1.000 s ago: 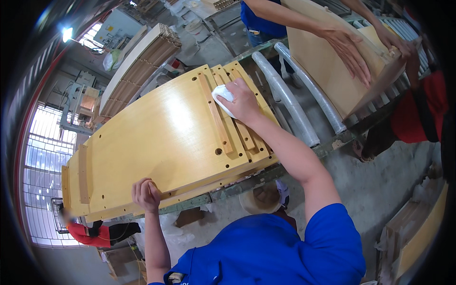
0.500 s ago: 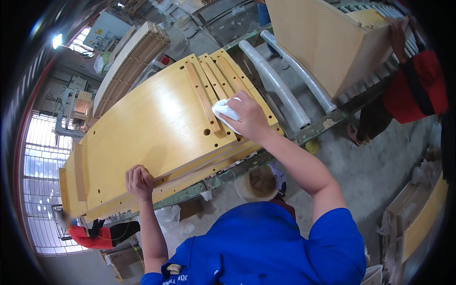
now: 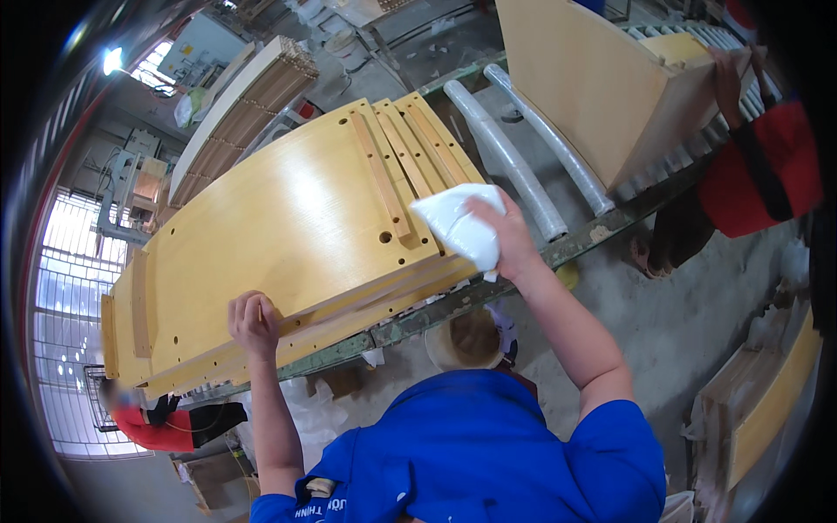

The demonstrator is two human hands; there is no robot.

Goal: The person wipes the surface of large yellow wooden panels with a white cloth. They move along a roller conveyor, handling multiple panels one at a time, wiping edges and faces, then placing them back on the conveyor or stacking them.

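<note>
Raised above the near edge of the stacked panels, my right hand (image 3: pixel 510 235) grips a folded white cloth (image 3: pixel 462 222), slightly blurred, its corner spread out to the left. My left hand (image 3: pixel 253 326) is curled closed at the near edge of the top wooden panel (image 3: pixel 288 227); a small brownish bit shows between its fingers, too small to name. That panel is yellowish, curved and glossy, with dark round holes along its edges. A wooden batten (image 3: pixel 380 179) crosses its right end, and another batten (image 3: pixel 140 301) its left end. More panels lie underneath, stepped out to the right.
The stack rests on a green metal frame (image 3: pixel 405 327) with wrapped rollers (image 3: pixel 510 161). At right, a co-worker in red (image 3: pixel 767 170) holds a large wooden piece (image 3: pixel 584 87). Another person in red (image 3: pixel 157 423) is at lower left. A bucket (image 3: pixel 466 340) stands below the frame's near edge.
My right hand has lifted off the battens and moved right and nearer with the white cloth, which now hangs more spread out. My left hand stays at the panel edge.
</note>
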